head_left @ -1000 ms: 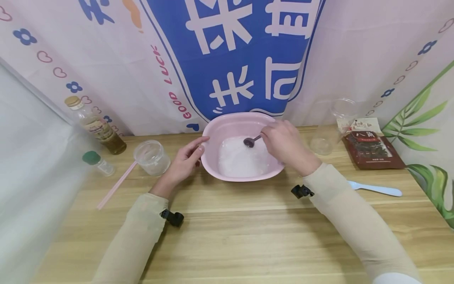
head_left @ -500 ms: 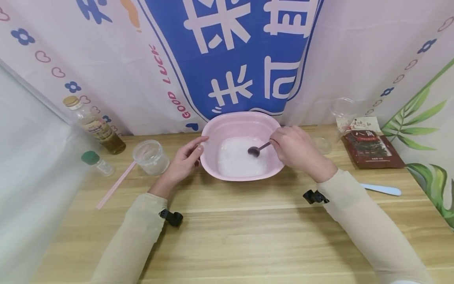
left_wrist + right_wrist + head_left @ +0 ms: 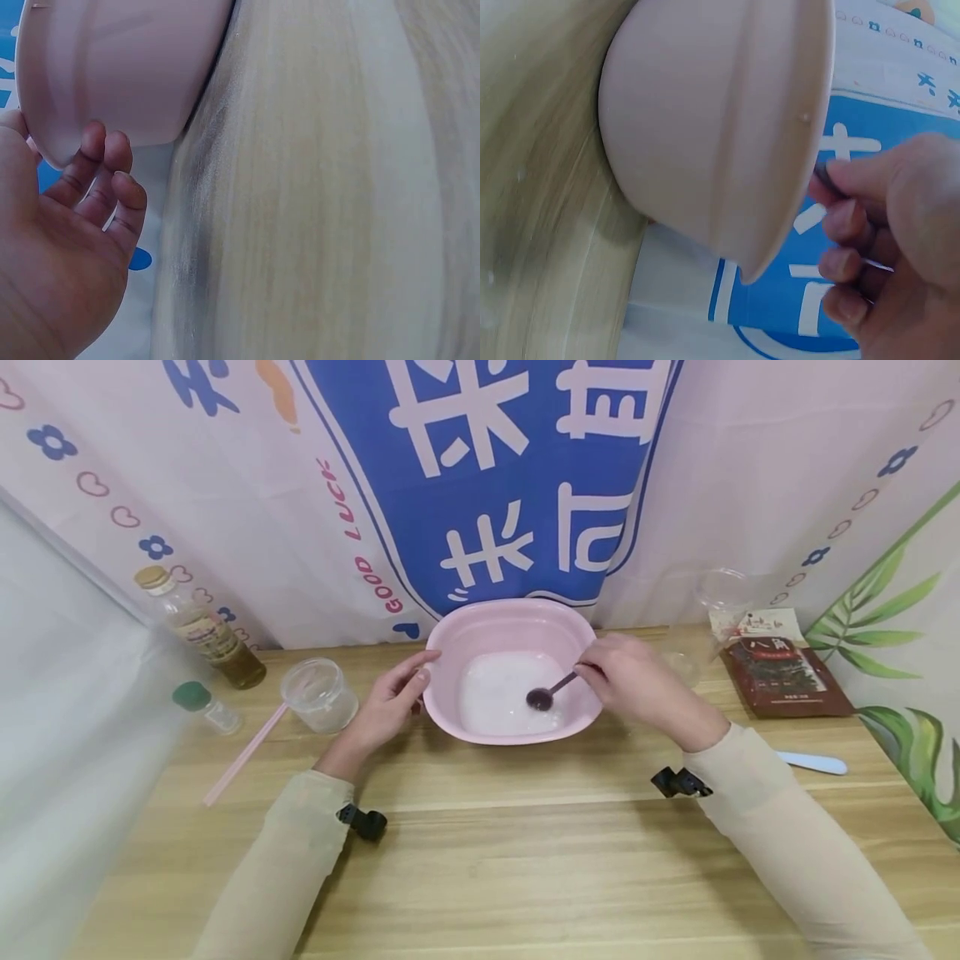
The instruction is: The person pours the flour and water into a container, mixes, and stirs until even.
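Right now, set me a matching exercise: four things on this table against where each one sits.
Things:
1. pink plastic basin
2. dark small spoon
3. clear plastic cup
4. pale blue spatula

Places:
A. table's right edge
B. in the right hand
C. against the left hand
D. left of the basin

Pairs: 1-C, 2-B, 3-D, 4-A

Your left hand (image 3: 386, 706) lies left of centre, fingers (image 3: 105, 161) extended and lightly curved, thumb uppermost, palm turned rightward. Your right hand (image 3: 637, 685) sits right of centre, farther from you, fingers (image 3: 847, 225) curled in a pinch with knuckles up. Both forearms, in beige sleeves, angle inward from the near edge; a black clip sits at each wrist.
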{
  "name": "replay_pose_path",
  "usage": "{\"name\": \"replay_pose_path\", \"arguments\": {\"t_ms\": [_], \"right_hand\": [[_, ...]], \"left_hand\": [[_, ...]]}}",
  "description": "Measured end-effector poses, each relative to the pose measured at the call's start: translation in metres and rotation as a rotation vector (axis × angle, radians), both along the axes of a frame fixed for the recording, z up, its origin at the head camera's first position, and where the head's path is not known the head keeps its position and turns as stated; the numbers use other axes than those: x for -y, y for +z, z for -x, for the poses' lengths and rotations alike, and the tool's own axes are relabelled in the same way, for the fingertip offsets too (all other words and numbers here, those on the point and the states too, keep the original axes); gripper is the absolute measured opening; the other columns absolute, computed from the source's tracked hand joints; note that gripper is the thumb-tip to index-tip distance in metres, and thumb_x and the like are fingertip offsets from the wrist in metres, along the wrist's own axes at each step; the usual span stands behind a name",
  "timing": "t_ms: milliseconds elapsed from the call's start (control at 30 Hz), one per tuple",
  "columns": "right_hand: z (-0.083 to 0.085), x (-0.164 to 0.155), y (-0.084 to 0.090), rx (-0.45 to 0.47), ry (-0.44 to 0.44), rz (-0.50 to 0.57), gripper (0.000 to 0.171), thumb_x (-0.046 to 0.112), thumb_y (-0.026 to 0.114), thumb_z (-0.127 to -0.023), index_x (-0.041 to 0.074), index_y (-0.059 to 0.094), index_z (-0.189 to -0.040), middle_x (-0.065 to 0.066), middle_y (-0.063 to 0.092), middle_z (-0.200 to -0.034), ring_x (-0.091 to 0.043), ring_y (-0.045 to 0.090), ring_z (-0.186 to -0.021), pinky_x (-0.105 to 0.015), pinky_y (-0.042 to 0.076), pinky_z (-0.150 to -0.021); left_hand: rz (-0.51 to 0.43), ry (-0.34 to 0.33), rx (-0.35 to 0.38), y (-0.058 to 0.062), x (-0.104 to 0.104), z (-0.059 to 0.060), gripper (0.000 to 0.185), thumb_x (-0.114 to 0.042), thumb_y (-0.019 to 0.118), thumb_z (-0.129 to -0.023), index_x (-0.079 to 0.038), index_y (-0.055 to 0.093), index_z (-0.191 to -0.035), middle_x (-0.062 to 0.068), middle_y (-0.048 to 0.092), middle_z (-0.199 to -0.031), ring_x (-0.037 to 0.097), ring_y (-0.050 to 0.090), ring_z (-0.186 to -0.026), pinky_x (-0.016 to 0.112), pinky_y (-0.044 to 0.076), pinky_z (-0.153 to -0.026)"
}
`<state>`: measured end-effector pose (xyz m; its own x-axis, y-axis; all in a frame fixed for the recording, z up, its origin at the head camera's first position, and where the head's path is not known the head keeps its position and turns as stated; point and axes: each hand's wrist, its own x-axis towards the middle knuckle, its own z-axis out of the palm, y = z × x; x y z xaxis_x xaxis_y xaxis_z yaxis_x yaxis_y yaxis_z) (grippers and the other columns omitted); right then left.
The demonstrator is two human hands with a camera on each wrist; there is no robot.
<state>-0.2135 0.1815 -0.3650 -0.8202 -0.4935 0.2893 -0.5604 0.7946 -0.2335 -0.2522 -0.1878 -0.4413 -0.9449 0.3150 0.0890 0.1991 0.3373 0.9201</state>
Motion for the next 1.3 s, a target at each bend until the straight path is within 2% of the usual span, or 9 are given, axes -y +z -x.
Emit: {"name": "replay_pose_path", "arguments": {"t_ms": [100, 267, 367, 467, 633, 867, 1033, 1100, 1300], "right_hand": [[0.001, -0.002, 0.0, -0.045, -0.058, -0.008, 0.014, 0.007, 0.068, -0.103, -0.001, 0.078, -0.099, -0.015, 0.078, -0.094, -0.035, 0.068, -0.09, -0.049, 0.057, -0.083], [0.004, -0.004, -0.005, -0.146, -0.077, -0.017, 0.014, 0.006, 0.068, -0.103, -0.003, 0.077, -0.101, -0.016, 0.073, -0.089, -0.034, 0.062, -0.082, -0.047, 0.054, -0.076], [0.007, -0.004, -0.009, -0.19, -0.091, -0.044, 0.014, 0.008, 0.069, -0.102, -0.003, 0.078, -0.101, -0.015, 0.073, -0.089, -0.035, 0.064, -0.083, -0.047, 0.056, -0.078], [0.009, 0.0, -0.011, -0.171, -0.082, -0.076, 0.015, 0.011, 0.069, -0.103, -0.001, 0.078, -0.101, -0.014, 0.075, -0.093, -0.036, 0.067, -0.088, -0.049, 0.057, -0.083], [0.007, 0.012, -0.013, -0.079, 0.022, -0.042, 0.015, 0.015, 0.069, -0.104, 0.003, 0.078, -0.1, -0.011, 0.078, -0.097, -0.034, 0.071, -0.094, -0.05, 0.057, -0.089], [0.003, 0.03, -0.017, 0.04, 0.241, 0.083, 0.011, 0.013, 0.073, -0.103, 0.007, 0.081, -0.099, -0.002, 0.074, -0.088, -0.019, 0.065, -0.084, -0.041, 0.056, -0.085], [0.003, 0.04, -0.017, 0.094, 0.342, 0.137, 0.01, 0.015, 0.076, -0.101, 0.009, 0.083, -0.097, 0.001, 0.072, -0.084, -0.015, 0.061, -0.08, -0.045, 0.054, -0.099], [0.005, 0.044, -0.017, 0.107, 0.312, 0.148, 0.011, 0.015, 0.077, -0.1, 0.009, 0.084, -0.097, 0.001, 0.073, -0.084, -0.015, 0.061, -0.079, -0.046, 0.054, -0.101], [0.011, 0.053, -0.016, 0.072, 0.076, 0.103, 0.014, 0.018, 0.077, -0.101, 0.008, 0.085, -0.096, -0.004, 0.078, -0.086, -0.022, 0.066, -0.083, -0.042, 0.056, -0.084]], "left_hand": [[-0.004, -0.001, -0.001, 0.0, 0.0, 0.0, 0.042, -0.021, 0.051, -0.115, -0.011, 0.057, -0.156, 0.013, 0.065, -0.102, 0.032, 0.063, -0.081, 0.031, 0.055, -0.07], [-0.008, 0.001, 0.001, -0.001, 0.001, 0.0, 0.042, -0.022, 0.051, -0.115, -0.011, 0.058, -0.155, 0.014, 0.066, -0.103, 0.032, 0.063, -0.081, 0.031, 0.055, -0.069], [-0.004, -0.004, -0.002, -0.001, 0.001, 0.0, 0.042, -0.022, 0.051, -0.115, -0.01, 0.057, -0.155, 0.01, 0.064, -0.1, 0.033, 0.063, -0.081, 0.031, 0.055, -0.069], [-0.008, -0.001, -0.001, -0.002, 0.001, 0.0, 0.042, -0.022, 0.051, -0.115, -0.01, 0.058, -0.155, 0.006, 0.063, -0.098, 0.033, 0.062, -0.081, 0.03, 0.054, -0.069], [-0.007, 0.0, 0.0, -0.001, 0.001, 0.0, 0.041, -0.022, 0.051, -0.116, -0.011, 0.058, -0.155, 0.006, 0.061, -0.097, 0.034, 0.062, -0.082, 0.029, 0.053, -0.069], [-0.001, 0.0, 0.016, -0.001, 0.0, 0.0, 0.042, -0.024, 0.05, -0.116, -0.013, 0.058, -0.155, 0.012, 0.063, -0.104, 0.038, 0.063, -0.085, 0.029, 0.054, -0.07], [0.004, 0.006, 0.007, -0.002, 0.0, 0.0, 0.042, -0.023, 0.05, -0.116, -0.013, 0.057, -0.156, 0.016, 0.066, -0.107, 0.038, 0.063, -0.085, 0.03, 0.054, -0.07], [0.005, 0.004, 0.008, -0.002, 0.0, 0.0, 0.042, -0.023, 0.05, -0.116, -0.013, 0.057, -0.156, 0.017, 0.066, -0.108, 0.037, 0.063, -0.084, 0.03, 0.054, -0.071], [0.001, 0.003, 0.009, -0.001, -0.001, 0.0, 0.042, -0.024, 0.05, -0.116, -0.014, 0.057, -0.156, 0.019, 0.067, -0.109, 0.035, 0.063, -0.083, 0.029, 0.054, -0.07]]}}
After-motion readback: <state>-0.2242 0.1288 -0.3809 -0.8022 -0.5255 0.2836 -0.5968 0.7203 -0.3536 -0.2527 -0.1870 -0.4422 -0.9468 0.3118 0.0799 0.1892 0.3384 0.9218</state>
